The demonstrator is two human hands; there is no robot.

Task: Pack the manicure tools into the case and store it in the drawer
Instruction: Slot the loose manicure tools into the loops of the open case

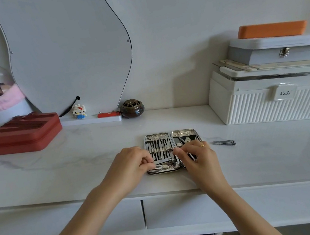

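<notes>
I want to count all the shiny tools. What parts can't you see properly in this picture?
All in the head view:
- Case: the near ends of both halves are hidden by the left hand and right hand.
- Tools in the case: too small and blurred to count or name.
- Nail clipper on the desk: too small for detail.
- Drawers: shut, so the insides are hidden.
- What the fingers pinch: unclear.

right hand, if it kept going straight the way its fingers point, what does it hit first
The right hand points left across the open case, so it would likely meet the left hand first; depth is unclear.
</notes>
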